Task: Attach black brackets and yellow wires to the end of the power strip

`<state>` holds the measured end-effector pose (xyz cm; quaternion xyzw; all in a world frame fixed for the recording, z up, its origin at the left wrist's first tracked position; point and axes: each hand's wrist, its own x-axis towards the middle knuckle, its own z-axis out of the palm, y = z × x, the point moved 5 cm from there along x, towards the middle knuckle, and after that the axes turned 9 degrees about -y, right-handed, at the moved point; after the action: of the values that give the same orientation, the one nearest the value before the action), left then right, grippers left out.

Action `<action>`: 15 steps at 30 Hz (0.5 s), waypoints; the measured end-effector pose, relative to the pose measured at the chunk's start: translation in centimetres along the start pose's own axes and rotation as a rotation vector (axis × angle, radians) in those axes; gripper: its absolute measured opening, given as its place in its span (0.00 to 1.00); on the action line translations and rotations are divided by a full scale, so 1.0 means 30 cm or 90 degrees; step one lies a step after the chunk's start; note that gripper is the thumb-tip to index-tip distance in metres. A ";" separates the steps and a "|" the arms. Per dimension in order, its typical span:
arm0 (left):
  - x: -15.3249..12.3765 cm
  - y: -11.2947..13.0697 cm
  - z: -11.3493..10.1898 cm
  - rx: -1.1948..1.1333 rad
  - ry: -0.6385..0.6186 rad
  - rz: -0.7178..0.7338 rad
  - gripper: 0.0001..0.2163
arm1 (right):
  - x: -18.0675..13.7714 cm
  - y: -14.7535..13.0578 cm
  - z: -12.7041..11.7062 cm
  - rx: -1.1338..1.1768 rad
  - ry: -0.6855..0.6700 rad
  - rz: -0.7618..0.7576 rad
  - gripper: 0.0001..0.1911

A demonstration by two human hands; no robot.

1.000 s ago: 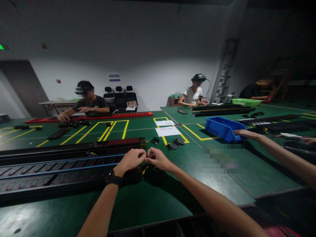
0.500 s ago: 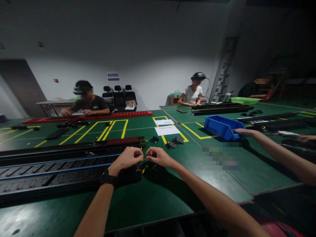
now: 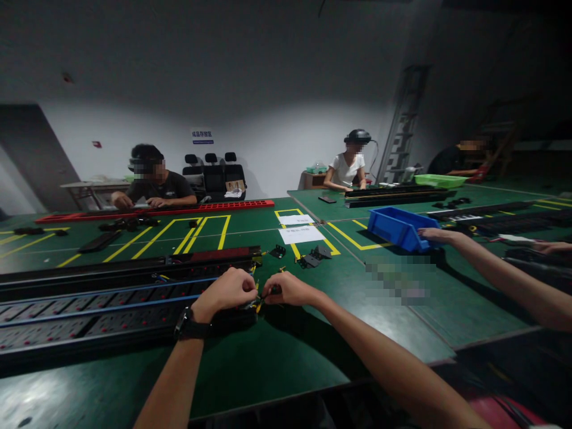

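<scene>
Both my hands meet at the right end of a long black power strip (image 3: 102, 325) with rows of sockets and small red dots. My left hand (image 3: 230, 293) is closed in a pinch by that end, a dark watch on its wrist. Just to the right, my right hand (image 3: 289, 289) pinches too, its fingertips close to those of the left. Thin yellow-green wires (image 3: 258, 307) stick out between and below the fingertips, and both hands seem to grip a wire. The exact spot of each grip is partly hidden by the fingers.
Black brackets (image 3: 315, 256) and paper sheets (image 3: 301, 235) lie beyond my hands. At right, a co-worker's hand (image 3: 435, 235) touches a blue bin (image 3: 395, 228). Across the table a red strip (image 3: 232, 205) lies before a seated person (image 3: 156, 182); another person (image 3: 347, 170) sits farther right.
My right fingertips have tipped down and slightly left, toward the wire ends. My left hand stays nearly in place, its wrist turned a little. The view has shifted slightly.
</scene>
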<state>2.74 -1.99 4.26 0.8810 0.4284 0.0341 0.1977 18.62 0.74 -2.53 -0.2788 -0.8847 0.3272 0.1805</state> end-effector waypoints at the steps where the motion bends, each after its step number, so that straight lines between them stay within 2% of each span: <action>1: 0.000 0.004 0.000 0.000 -0.007 -0.001 0.12 | 0.001 0.003 0.001 0.003 -0.003 0.004 0.09; 9: 0.001 0.011 0.009 -0.006 -0.029 -0.013 0.12 | 0.010 0.003 0.009 -0.023 -0.013 0.005 0.07; 15: -0.002 0.000 0.010 0.002 -0.044 -0.030 0.12 | 0.011 -0.007 0.011 0.018 -0.014 0.022 0.08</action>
<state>2.79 -2.14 4.00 0.8717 0.4421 -0.0015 0.2114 18.13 0.64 -2.58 -0.2879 -0.8771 0.3454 0.1689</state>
